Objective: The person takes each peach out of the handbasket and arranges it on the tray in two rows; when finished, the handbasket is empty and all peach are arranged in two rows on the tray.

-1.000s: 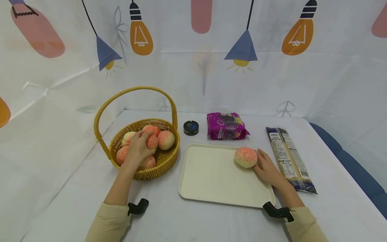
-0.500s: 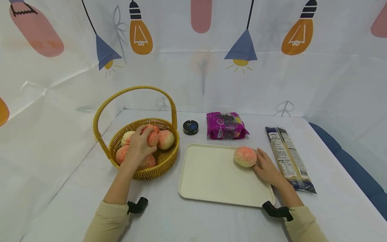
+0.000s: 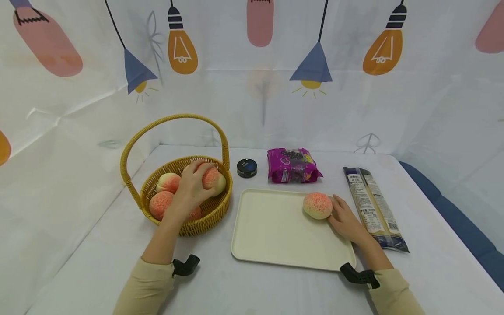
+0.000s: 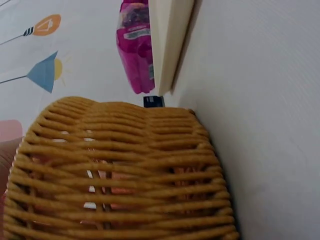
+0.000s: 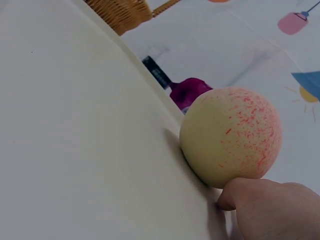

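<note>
My left hand [image 3: 190, 188] is in the wicker basket [image 3: 202, 225] and grips a peach [image 3: 210, 177], its fingers curled over the fruit. Several other peaches lie around it, including one [image 3: 160, 204] at the basket's left side. In the left wrist view the woven basket wall [image 4: 125, 170] hides most of the hand and fruit. A single peach [image 3: 317, 205] sits on the cream tray [image 3: 281, 236] near its right back corner. My right hand [image 3: 346, 223] rests at the tray's right edge, fingers loosely extended, touching that peach [image 5: 230, 137] from the side.
Behind the tray lies a purple snack bag [image 3: 293, 165], with a round black tin [image 3: 246, 168] left of it. A long noodle packet [image 3: 376, 210] lies right of the tray. The basket's tall handle [image 3: 175, 117] arches above the fruit.
Inside the basket, my left hand has moved to the right with the peach in its grip, uncovering more of the peaches on the left. The right hand and its peach stay put.
</note>
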A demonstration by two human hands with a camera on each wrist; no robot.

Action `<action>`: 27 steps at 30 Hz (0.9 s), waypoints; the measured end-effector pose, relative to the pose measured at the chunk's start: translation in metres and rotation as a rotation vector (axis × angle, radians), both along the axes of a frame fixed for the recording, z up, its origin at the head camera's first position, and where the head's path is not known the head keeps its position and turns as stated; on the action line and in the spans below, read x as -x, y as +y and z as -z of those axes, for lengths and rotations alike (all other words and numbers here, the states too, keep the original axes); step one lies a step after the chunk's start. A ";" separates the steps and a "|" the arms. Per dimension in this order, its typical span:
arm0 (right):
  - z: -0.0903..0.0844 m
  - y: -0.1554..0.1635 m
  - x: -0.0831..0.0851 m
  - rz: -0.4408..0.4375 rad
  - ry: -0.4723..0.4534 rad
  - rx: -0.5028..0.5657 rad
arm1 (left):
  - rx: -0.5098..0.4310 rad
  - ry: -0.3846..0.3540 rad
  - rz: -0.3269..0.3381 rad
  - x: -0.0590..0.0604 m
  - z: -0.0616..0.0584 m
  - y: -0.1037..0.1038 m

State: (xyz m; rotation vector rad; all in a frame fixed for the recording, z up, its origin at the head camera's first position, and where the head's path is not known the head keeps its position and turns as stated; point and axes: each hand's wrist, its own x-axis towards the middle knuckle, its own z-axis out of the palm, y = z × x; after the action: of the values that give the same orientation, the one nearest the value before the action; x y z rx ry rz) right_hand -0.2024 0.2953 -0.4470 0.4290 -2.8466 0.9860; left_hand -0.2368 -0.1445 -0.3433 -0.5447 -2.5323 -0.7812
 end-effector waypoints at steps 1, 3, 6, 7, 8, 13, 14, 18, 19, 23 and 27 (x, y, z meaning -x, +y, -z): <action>0.000 0.000 0.000 -0.001 0.002 0.004 | 0.000 0.015 0.006 0.000 0.000 0.002; 0.001 0.000 -0.001 -0.004 0.001 0.007 | -0.003 0.038 0.027 0.001 -0.001 0.006; 0.003 -0.001 -0.001 -0.006 0.011 0.007 | -0.001 0.047 0.065 0.000 -0.003 0.014; 0.003 -0.001 -0.001 -0.005 0.014 0.007 | -0.002 0.043 0.075 -0.001 -0.004 0.017; 0.003 -0.001 -0.001 -0.003 0.016 0.006 | 0.001 0.035 0.084 -0.002 -0.005 0.020; 0.004 -0.002 0.000 0.002 0.019 0.012 | 0.020 0.008 0.106 -0.004 -0.009 0.035; 0.003 -0.002 0.000 0.001 0.018 0.013 | 0.021 0.005 0.112 -0.004 -0.010 0.038; 0.002 -0.003 0.000 0.002 0.015 0.013 | 0.041 -0.002 0.108 -0.004 -0.013 0.049; 0.002 -0.003 0.000 0.001 0.013 0.011 | 0.051 -0.003 0.103 -0.004 -0.013 0.052; 0.003 -0.002 -0.001 0.003 0.018 0.001 | 0.073 0.003 0.122 -0.004 -0.014 0.065; 0.003 0.000 -0.001 0.001 0.029 -0.005 | 0.063 0.019 0.178 -0.002 -0.016 0.077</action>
State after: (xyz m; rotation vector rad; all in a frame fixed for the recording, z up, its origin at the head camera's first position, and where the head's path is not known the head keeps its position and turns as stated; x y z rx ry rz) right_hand -0.2010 0.2949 -0.4497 0.4392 -2.8233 0.9649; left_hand -0.2345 -0.0678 -0.3271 -0.8036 -2.5230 -0.7563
